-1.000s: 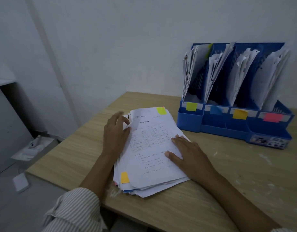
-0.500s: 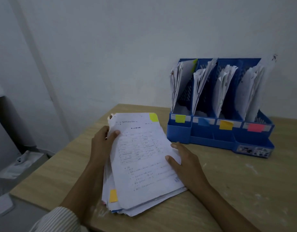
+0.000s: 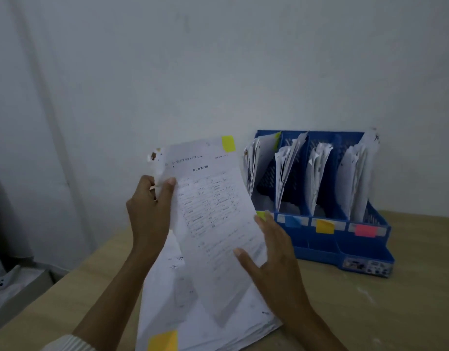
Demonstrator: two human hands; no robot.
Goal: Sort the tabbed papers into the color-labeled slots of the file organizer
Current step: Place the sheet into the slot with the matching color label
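Head view: yellow-tabbed sheet (image 3: 213,211) pinched at its top-left corner by left hand (image 3: 148,211), straight-fingered right hand (image 3: 274,257) at its right edge.

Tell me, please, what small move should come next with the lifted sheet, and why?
Probably carry the sheet, pinched by the left hand, to the organizer's leftmost slot: its yellow-green tab seems to match that slot's label.

head cam | faces fwd+down, over desk (image 3: 395,312) twd wall (image 3: 218,59) | close on hands | single view

Sheet text (image 3: 208,198) blurred, unreadable.
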